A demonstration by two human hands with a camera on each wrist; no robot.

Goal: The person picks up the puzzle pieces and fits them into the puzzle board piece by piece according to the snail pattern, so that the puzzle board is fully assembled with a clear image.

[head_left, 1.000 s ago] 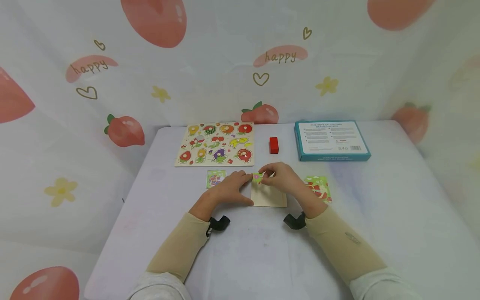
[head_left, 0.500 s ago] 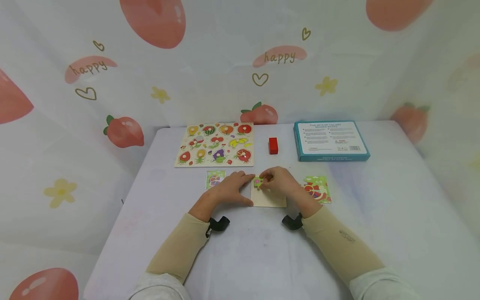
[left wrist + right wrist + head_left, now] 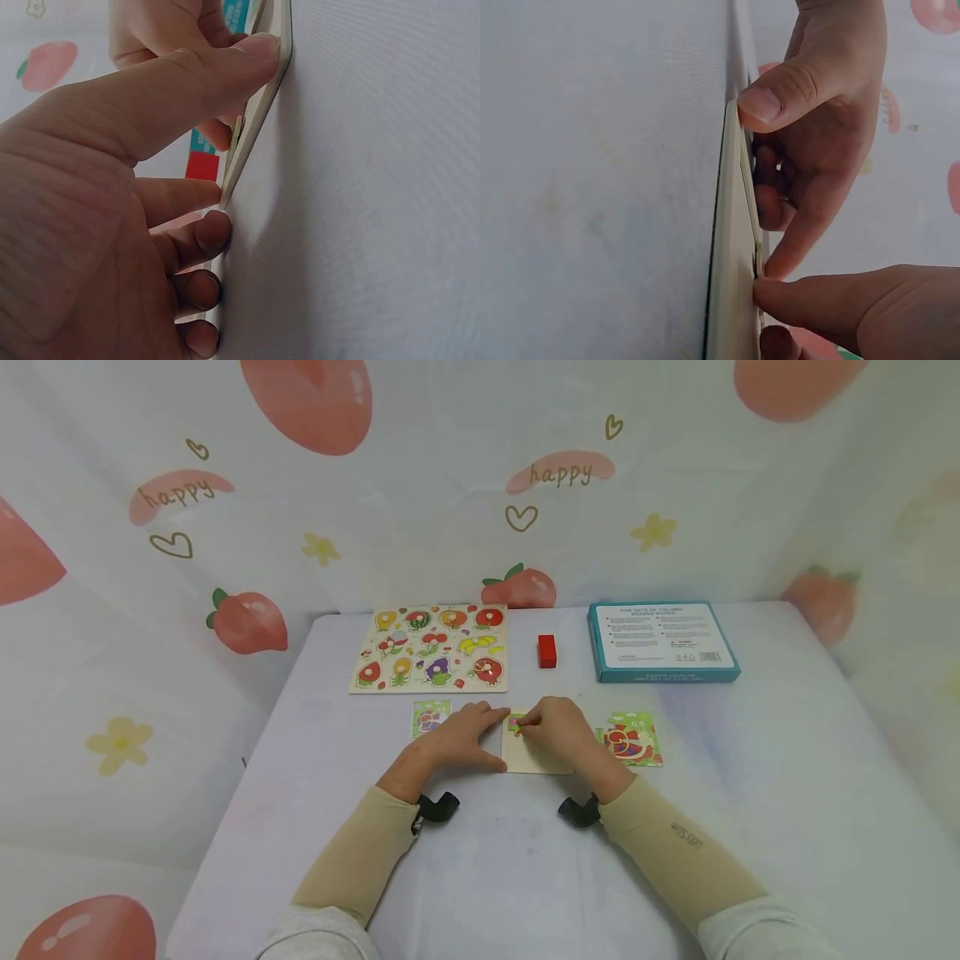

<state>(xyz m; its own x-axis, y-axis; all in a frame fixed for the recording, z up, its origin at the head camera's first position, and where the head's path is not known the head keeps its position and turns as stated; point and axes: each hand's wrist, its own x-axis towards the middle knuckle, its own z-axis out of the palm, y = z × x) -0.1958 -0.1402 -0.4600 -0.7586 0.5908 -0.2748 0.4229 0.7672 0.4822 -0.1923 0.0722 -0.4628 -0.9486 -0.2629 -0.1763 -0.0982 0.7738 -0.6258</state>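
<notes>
A small square wooden puzzle board (image 3: 536, 762) lies on the table in front of the person. The left hand (image 3: 467, 739) steadies its left side, thumb on the near corner and index finger at the far one. In the left wrist view the thumb (image 3: 225, 69) presses the board's edge (image 3: 255, 124). The right hand (image 3: 558, 731) pinches a green puzzle piece (image 3: 514, 723) with a pink patch, low over the board's far left corner. Those fingers hide part of the piece. In the right wrist view, the right thumb (image 3: 810, 300) is close to the board's surface (image 3: 735, 262).
Green and red puzzle pieces (image 3: 633, 742) lie right of the board. A small picture card (image 3: 429, 717) sits left, partly behind the left hand. Farther back are a fruit knob puzzle (image 3: 431, 647), a red block (image 3: 547, 652) and a teal box (image 3: 663, 642).
The right hand has moved slightly nearer and lowered, bringing the green piece from the board's far edge onto its far left corner. The left hand has stayed in place.
</notes>
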